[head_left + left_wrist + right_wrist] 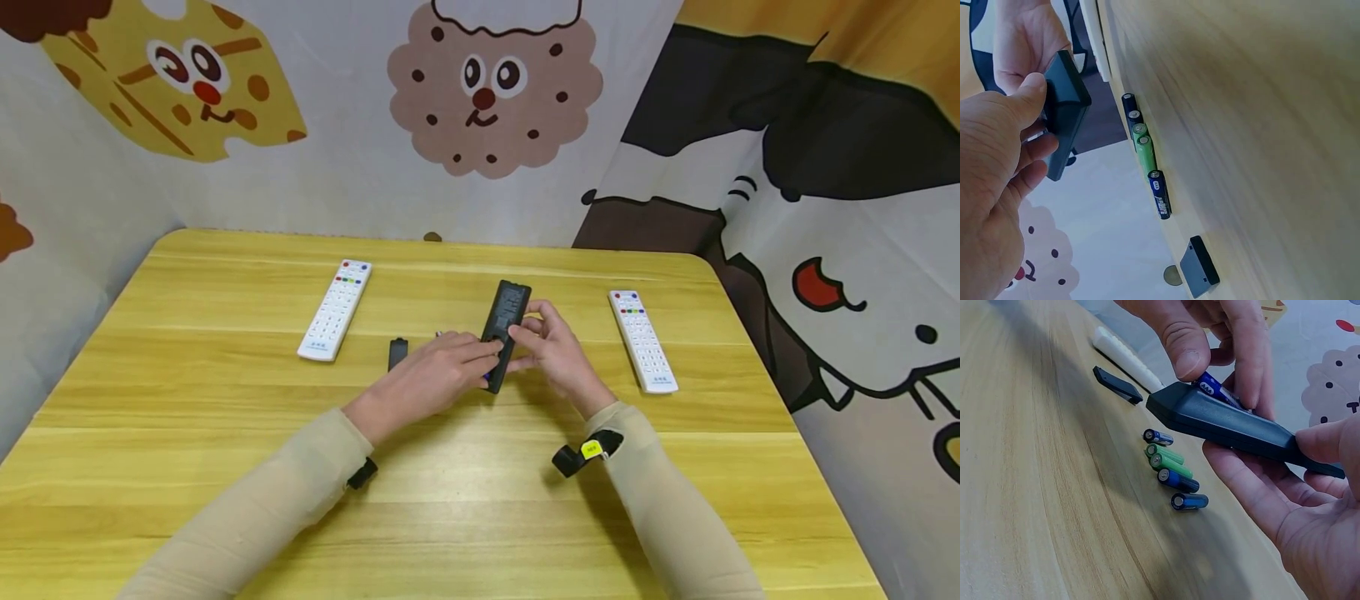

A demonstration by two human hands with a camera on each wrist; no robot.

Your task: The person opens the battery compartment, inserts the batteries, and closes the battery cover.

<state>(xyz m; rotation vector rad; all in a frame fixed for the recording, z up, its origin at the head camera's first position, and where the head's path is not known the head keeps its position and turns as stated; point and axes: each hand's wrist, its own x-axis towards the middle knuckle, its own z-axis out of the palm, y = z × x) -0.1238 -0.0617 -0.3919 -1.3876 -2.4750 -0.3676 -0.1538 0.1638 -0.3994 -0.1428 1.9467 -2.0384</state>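
My right hand holds a black remote control raised over the table, its back facing up, with the thumb along one edge and the fingers beneath. The left hand reaches across to the remote's lower end. In the right wrist view, its thumb and fingers pinch a blue AAA battery, which sits tilted at the remote's battery compartment, partly hidden behind the casing. A black battery cover lies on the table beyond, partly behind the left hand in the head view.
Several loose batteries, blue and green, lie in a row on the wooden table, mostly hidden by the left hand in the head view. White remotes lie at the left and right. Printed cloth hangs behind the table.
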